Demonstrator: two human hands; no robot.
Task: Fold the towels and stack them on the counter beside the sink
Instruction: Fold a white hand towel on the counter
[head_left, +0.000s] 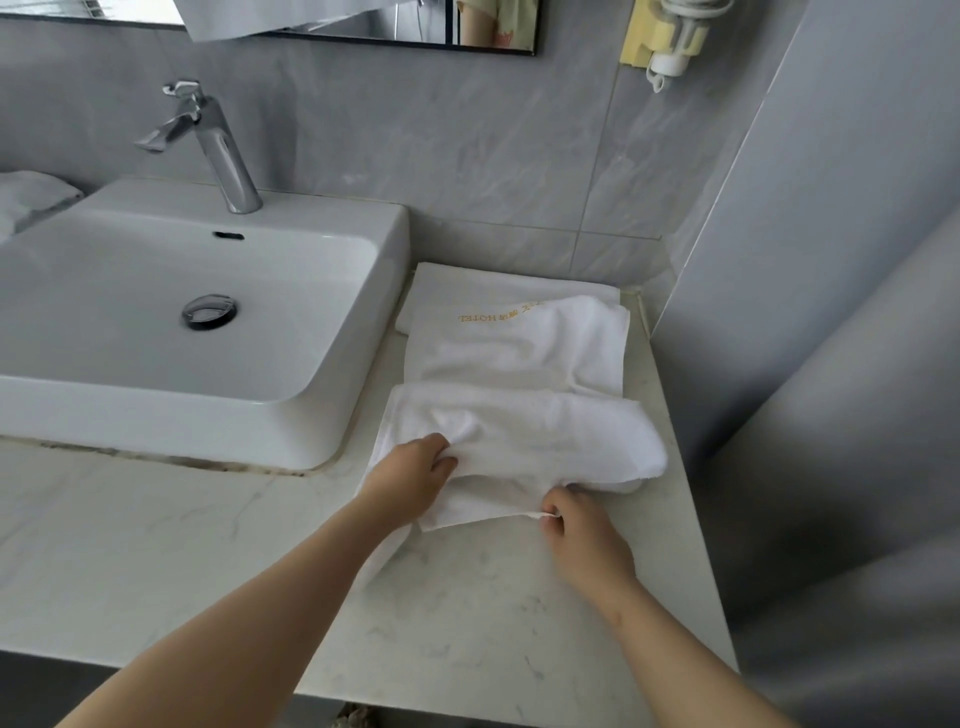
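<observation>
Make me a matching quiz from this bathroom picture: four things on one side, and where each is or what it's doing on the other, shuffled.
Things
1. tap
2. drain plug
3. lettered towel
4. right hand

Places or states
a. at the bottom of the sink
b. pinching the near edge of the front towel
c. lying on the counter, right of the sink
d. standing on the sink's back ledge

Pairs: 1-d, 2-a, 3-c, 4-b
</observation>
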